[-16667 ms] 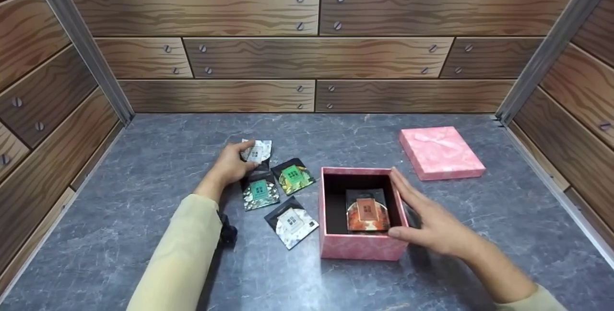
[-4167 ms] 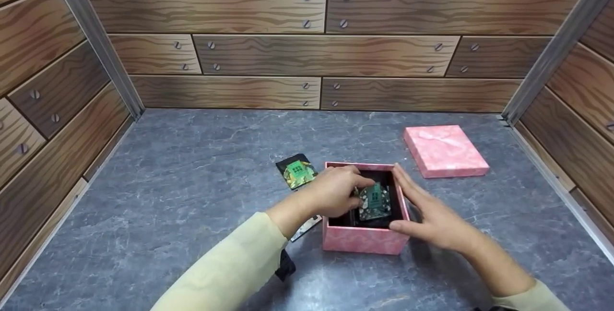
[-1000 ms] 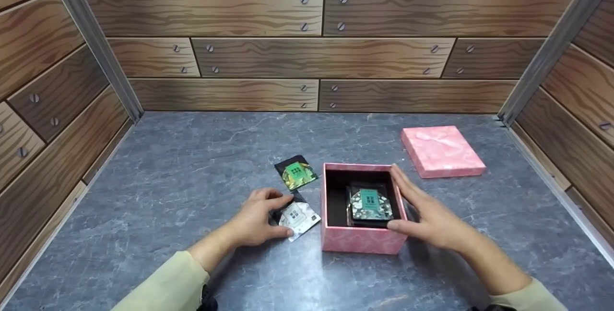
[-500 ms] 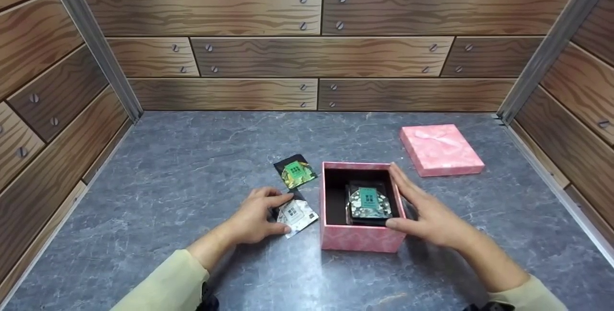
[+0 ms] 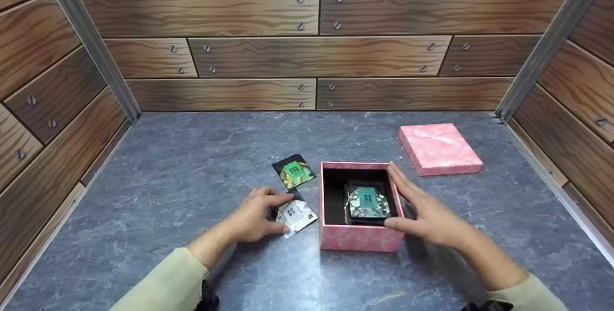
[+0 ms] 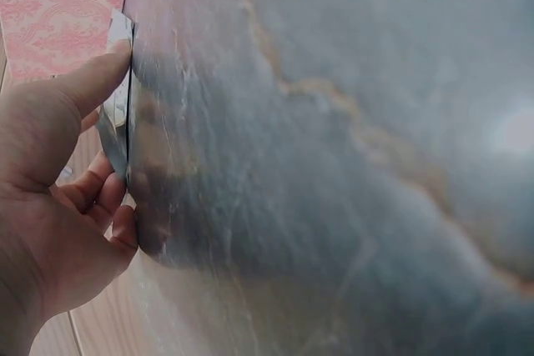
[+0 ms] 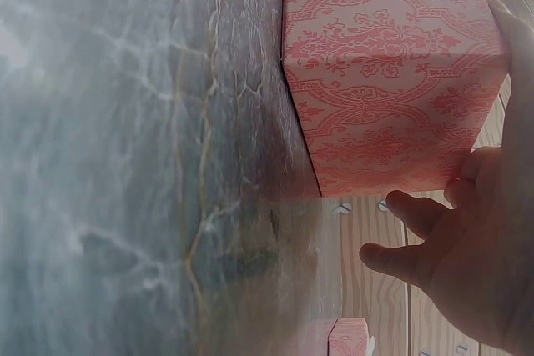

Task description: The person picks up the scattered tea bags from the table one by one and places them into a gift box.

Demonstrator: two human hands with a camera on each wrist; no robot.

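Observation:
A pink open box [image 5: 360,239] stands on the table with dark inner walls. Inside it lies a teal-labelled sachet [image 5: 368,201], on top of what looks like a stack. My right hand [image 5: 434,217] rests on the box's right side, its thumb over the front rim and fingers stretched along the wall; the box's patterned outside fills the right wrist view. Left of the box, my left hand [image 5: 256,215] pinches a black-and-white sachet [image 5: 295,215] between thumb and fingers, still down on the table. A green-labelled sachet [image 5: 294,171] lies just behind it.
The box's pink lid [image 5: 440,149] lies at the back right. A grey marbled table [image 5: 201,152] spreads beneath everything, with wood-patterned walls [image 5: 249,56] at the back and both sides.
Two sachets have left the table's left part since the oldest frame; a teal one now tops the box's orange one. My left hand went from the box to the white sachet, lately still.

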